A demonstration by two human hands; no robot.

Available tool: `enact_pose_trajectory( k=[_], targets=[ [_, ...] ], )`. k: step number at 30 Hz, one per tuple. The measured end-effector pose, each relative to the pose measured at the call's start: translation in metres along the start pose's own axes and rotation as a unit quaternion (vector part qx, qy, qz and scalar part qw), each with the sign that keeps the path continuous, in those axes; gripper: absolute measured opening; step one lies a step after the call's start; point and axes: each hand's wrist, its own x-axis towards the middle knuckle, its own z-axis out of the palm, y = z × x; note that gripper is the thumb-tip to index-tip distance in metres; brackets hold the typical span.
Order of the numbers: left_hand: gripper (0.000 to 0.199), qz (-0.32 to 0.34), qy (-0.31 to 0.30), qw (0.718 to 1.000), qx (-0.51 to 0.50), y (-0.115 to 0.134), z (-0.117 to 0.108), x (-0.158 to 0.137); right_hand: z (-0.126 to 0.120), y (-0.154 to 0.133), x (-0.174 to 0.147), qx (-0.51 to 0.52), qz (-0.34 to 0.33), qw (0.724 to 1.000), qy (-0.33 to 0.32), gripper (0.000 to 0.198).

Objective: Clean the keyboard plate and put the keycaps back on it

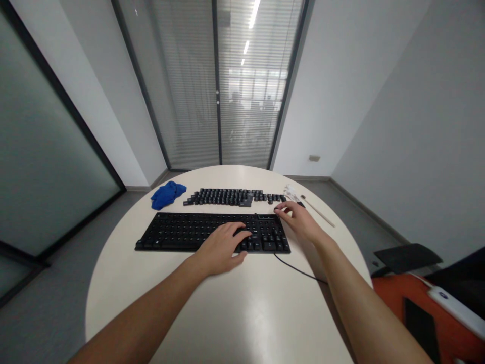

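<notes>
A black keyboard (182, 232) lies across the table, its left and middle parts showing bare key posts and its right end bearing keycaps. My left hand (223, 247) rests over its right half, fingers apart and touching the keys, the thumb near the front edge. Just past the keyboard's back right corner, my right hand (297, 218) pinches a small dark keycap (278, 210) between thumb and fingertips. Behind the keyboard stand rows of loose black keycaps (223, 196), some close to my right hand.
A crumpled blue cloth (166, 194) lies at the back left of the round table (227, 313). A thin stick-like brush (318, 210) and whitish bits (291, 192) lie at the right. The keyboard's cable (295, 268) runs right under my forearm. An orange chair (401, 298) holds several items.
</notes>
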Motion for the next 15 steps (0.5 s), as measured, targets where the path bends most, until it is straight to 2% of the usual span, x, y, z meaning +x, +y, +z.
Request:
enact_pose_trajectory(
  k=[3, 6, 15],
  targets=[
    [0.05, -0.001, 0.002, 1.0, 0.002, 0.0, 0.0, 0.0, -0.01, -0.015, -0.008, 0.038, -0.081, 0.994, -0.056, 0.024],
    [0.05, -0.001, 0.002, 1.0, 0.003, -0.001, 0.0, 0.0, -0.014, -0.024, -0.013, 0.036, -0.121, 0.986, -0.107, 0.022],
    [0.049, -0.001, 0.004, 1.0, -0.006, 0.0, 0.0, -0.001, -0.011, -0.024, -0.014, -0.021, -0.094, 0.981, -0.168, 0.022]
  ],
)
